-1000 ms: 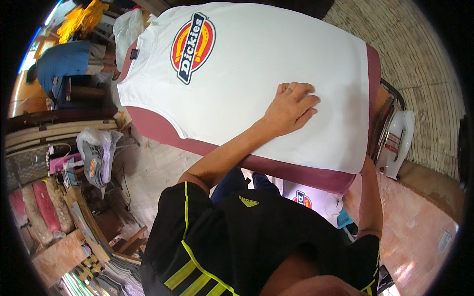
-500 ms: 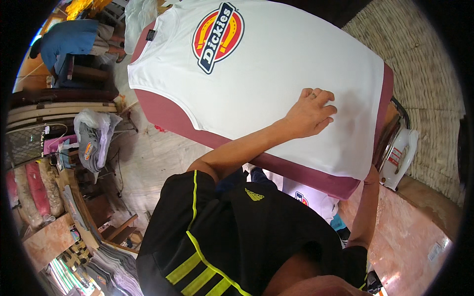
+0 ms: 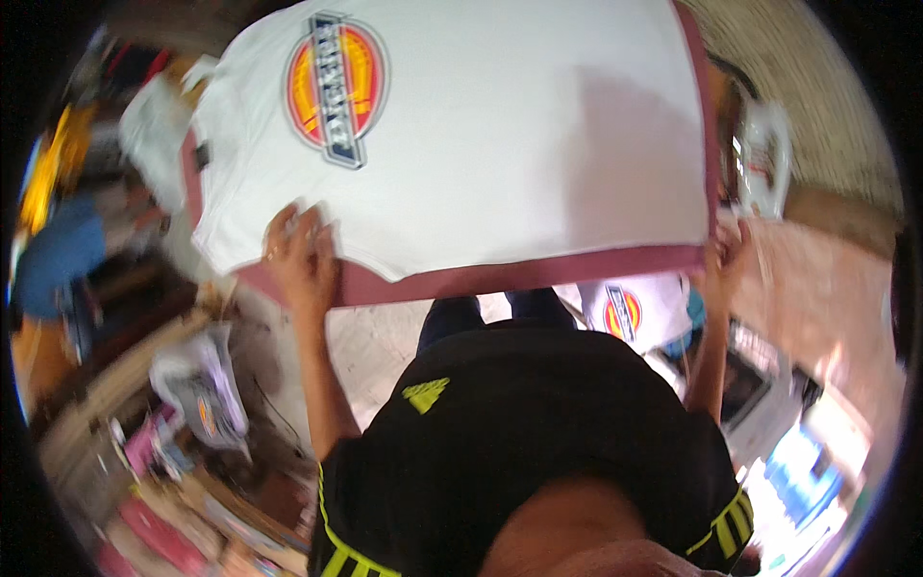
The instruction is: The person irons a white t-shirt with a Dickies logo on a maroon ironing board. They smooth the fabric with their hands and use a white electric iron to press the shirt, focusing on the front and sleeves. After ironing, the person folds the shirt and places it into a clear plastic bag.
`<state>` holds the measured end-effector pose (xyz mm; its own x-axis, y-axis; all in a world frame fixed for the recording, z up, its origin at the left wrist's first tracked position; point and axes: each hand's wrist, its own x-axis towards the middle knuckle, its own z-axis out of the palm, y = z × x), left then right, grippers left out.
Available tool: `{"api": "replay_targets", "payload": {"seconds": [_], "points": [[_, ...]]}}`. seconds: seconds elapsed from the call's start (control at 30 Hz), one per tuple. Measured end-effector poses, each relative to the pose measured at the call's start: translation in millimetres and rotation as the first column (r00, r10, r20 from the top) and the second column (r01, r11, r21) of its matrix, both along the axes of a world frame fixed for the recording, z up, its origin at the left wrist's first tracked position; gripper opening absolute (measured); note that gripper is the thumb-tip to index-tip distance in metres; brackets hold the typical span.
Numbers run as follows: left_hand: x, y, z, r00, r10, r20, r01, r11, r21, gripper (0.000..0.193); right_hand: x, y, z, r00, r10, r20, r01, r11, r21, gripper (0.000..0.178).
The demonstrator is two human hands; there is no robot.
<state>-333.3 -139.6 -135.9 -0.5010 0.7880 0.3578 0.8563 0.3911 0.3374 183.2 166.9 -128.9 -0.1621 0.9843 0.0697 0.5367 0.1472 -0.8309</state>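
Shirt (image 3: 500,154): flat on maroon board (image 3: 558,268), neck-end left, hem right, lengthwise across view
Rim: exposed along near side and right end, iron (image 3: 762,192) just beyond
Left hand (image 3: 303,252): half-open at armhole, grip unclear
Right hand (image 3: 725,257): loosely curled at board corner, grip unclear

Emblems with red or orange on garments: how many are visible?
3: a large emblem on the white sleeveless shirt, a smaller emblem on the pale garment below it, a blurred emblem on the bagged garments at left. More may be hidden.

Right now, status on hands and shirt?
Left hand open at white shirt; right hand at corner of maroon board. Shirt spread, print up. Iron beside board's right end.
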Motion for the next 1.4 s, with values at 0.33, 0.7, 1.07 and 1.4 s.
{"api": "replay_targets", "payload": {"seconds": [0.33,0.7,1.07,1.4], "points": [[-72.4,-71.6,5.6,0.989,-0.132,0.059,0.137,0.988,-0.078,0.033,-66.0,-22.2,26.2,0.669,0.286,0.686,-0.551,0.810,0.200,0.055],[-96.9,-69.3,15.3,0.945,-0.222,-0.241,0.168,0.960,-0.225,0.040,-52.1,14.4,19.1,0.624,0.273,0.732,-0.635,0.723,0.272,0.045],[-87.7,-69.3,37.8,0.930,-0.120,-0.348,0.070,0.986,-0.153,0.021,-42.3,20.1,113.1,0.688,0.309,0.656,-0.677,0.597,0.430,0.035],[-26.5,-129.4,58.0,0.948,-0.068,-0.310,0.026,0.990,-0.137,0.022,25.8,-40.2,117.7,0.702,0.304,0.644,-0.664,0.605,0.439,0.029]]}}
